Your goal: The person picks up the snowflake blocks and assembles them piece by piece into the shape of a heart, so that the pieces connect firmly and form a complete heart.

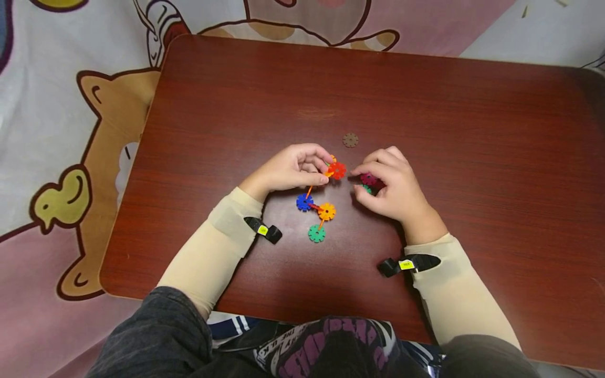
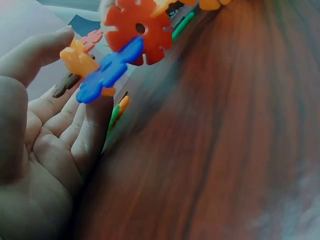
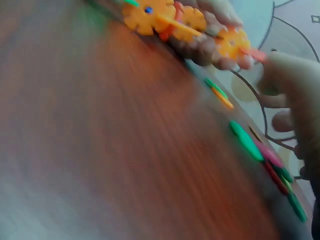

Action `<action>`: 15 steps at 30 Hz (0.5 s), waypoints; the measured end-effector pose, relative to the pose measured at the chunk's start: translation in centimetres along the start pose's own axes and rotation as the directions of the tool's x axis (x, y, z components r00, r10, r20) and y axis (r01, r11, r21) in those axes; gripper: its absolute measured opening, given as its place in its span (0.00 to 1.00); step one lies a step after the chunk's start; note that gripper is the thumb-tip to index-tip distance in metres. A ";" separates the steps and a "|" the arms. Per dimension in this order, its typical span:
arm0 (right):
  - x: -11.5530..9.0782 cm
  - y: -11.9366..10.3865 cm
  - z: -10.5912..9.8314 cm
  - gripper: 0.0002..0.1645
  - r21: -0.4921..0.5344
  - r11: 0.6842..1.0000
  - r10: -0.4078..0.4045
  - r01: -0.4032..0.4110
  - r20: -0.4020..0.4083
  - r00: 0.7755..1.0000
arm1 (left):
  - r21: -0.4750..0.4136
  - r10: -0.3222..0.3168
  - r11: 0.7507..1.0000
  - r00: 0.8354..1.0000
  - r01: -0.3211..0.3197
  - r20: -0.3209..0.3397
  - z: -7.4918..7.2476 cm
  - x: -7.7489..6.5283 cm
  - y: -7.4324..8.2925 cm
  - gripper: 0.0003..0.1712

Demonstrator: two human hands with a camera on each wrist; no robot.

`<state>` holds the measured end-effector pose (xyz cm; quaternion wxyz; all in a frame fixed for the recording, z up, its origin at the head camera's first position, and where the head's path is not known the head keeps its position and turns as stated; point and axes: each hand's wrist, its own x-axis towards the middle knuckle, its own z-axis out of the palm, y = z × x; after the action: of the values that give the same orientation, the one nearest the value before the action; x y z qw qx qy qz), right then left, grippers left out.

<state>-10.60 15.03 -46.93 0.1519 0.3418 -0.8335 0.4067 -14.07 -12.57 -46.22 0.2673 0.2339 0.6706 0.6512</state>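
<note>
My left hand [image 1: 302, 165] pinches a chain of interlocked flower-shaped plastic discs between thumb and fingers. A red disc [image 1: 337, 170] sits at its right end. Lower along the chain come a blue disc [image 1: 304, 202], an orange disc [image 1: 326, 211] and a green disc [image 1: 316, 233]. In the left wrist view, a blue disc [image 2: 107, 72] and a red-orange disc [image 2: 140, 30] show by the fingers. Close to the red disc is my right hand [image 1: 394, 181], its fingers loosely bent, with a small gap to the disc and nothing visibly held.
Beneath the right hand, a magenta disc [image 1: 368, 179] and a green disc [image 1: 366, 188] are partly hidden. A brown disc [image 1: 350, 140] lies farther back on the brown table [image 1: 227, 105]. Several loose discs, among them a green disc [image 3: 246, 140], appear in the right wrist view.
</note>
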 end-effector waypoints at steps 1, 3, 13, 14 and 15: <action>-0.1 0.2 -0.2 0.14 -0.011 1.000 0.002 -0.002 0.029 1.000 | 0.002 -0.002 1.000 1.000 0.002 0.001 0.0 0.0 0.0 0.20; -0.3 0.5 -0.5 0.15 -0.028 0.999 0.023 -0.021 0.077 0.997 | 0.007 -0.003 1.000 1.000 0.003 0.000 -0.1 0.0 0.0 0.20; -0.9 1.2 -0.9 0.16 -0.072 0.992 0.114 -0.105 0.145 0.983 | 0.015 -0.021 1.000 1.000 0.021 -0.003 0.0 -0.1 0.1 0.17; -0.9 1.2 -0.9 0.16 -0.071 0.992 0.115 -0.106 0.140 0.983 | 0.017 -0.022 1.000 1.000 0.022 -0.002 0.0 -0.1 0.1 0.17; -0.9 1.3 -0.9 0.16 -0.070 0.992 0.118 -0.109 0.136 0.984 | 0.022 -0.021 1.000 1.000 0.021 -0.003 0.0 -0.1 0.1 0.17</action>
<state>-10.84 16.71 -47.59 0.0803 0.3166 -0.8723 0.3638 -14.02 -12.66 -46.11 0.2706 0.2291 0.6805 0.6413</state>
